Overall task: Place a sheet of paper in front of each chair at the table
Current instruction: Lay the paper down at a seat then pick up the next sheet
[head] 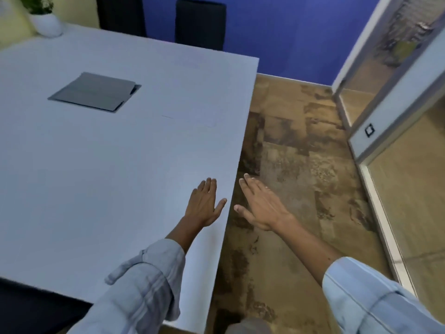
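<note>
Paper (192, 121), seemingly a faint sheet on the table (96, 177), lies beyond both flat, empty hands (204, 206).

The whole view was soft with blur. A faint sheet of paper (192, 120) on the bench (96, 165) showed only thin edge lines. The far chair (199, 22) and plant pot (47, 24) were cut off by the top edge. The bench's left side ran out of view.
</note>
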Tool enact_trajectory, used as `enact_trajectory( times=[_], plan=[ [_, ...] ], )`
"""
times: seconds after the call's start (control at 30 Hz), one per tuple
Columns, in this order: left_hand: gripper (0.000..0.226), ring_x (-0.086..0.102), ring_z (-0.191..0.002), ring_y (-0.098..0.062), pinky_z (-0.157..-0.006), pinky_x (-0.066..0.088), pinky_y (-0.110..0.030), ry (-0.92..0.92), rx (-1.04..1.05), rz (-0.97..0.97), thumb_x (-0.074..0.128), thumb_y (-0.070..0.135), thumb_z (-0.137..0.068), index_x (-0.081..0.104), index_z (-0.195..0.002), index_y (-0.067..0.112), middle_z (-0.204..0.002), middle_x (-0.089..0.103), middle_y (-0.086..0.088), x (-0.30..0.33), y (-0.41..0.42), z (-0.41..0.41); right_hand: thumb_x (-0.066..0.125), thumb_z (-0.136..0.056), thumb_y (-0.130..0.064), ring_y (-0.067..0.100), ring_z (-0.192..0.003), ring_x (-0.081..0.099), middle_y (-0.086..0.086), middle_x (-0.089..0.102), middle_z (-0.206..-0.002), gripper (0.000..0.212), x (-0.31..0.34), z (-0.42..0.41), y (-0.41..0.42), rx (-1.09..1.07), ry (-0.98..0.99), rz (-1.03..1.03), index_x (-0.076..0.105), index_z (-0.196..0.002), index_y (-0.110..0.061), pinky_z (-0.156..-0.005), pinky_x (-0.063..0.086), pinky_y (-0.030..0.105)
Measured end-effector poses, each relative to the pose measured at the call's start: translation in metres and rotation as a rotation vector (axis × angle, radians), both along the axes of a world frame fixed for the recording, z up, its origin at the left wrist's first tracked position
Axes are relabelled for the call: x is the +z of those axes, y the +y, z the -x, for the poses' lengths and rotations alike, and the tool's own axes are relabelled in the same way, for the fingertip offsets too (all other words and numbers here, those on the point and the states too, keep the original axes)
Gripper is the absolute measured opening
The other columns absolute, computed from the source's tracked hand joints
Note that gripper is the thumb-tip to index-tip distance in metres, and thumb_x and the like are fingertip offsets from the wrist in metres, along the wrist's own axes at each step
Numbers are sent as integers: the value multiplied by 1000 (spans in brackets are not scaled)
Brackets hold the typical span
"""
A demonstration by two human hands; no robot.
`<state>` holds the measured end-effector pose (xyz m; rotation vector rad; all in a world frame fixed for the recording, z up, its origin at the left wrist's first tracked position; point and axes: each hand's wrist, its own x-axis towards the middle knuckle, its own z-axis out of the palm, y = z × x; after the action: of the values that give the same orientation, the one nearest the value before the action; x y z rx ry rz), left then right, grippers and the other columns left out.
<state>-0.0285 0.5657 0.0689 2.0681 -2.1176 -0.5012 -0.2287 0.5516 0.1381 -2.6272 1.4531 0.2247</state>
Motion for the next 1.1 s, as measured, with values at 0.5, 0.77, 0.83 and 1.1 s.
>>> enact_trajectory(
  times=[0.5, 0.77, 0.83, 1.1],
  plan=[
    [73, 29, -145, -31, -115, 33, -43, 300, 616, -29, 52, 48, -96, 26, -151, 6, -158, 30, -16, -57, -231, 3, 24, -101, -62, 30, -155, 9, 8, 0, -169, 79, -72, -22, -335, 292, 109, -190, 0, -160, -15, -123, 23, 47],
    [81, 48, -132, -27, -108, 44, -40, 775, 1042, 26, 79, 39, -78, 40, -143, 10, -148, 46, -9, -46, -342, -12, 28, -101, -59, 29, -153, 12, 4, 3, -169, 75, -91, -61, -512, 299, 171, -295, 9, -159, -16, -117, 32, 49],
    [82, 49, -131, -24, -106, 45, -38, 859, 1132, 50, 81, 40, -76, 42, -143, 11, -148, 46, -7, -51, -371, -19, 29, -102, -58, 31, -152, 13, 5, 4, -169, 72, -98, -82, -559, 306, 195, -290, 14, -158, -16, -116, 33, 49],
    [80, 46, -134, -22, -109, 40, -36, 1105, 1437, 74, 81, 46, -75, 46, -140, 16, -147, 46, -7, -68, -487, -37, 42, -101, -51, 34, -151, 13, 11, 4, -167, 70, -132, -169, -698, 329, 140, -357, 22, -155, -11, -116, 32, 49]
  ],
)
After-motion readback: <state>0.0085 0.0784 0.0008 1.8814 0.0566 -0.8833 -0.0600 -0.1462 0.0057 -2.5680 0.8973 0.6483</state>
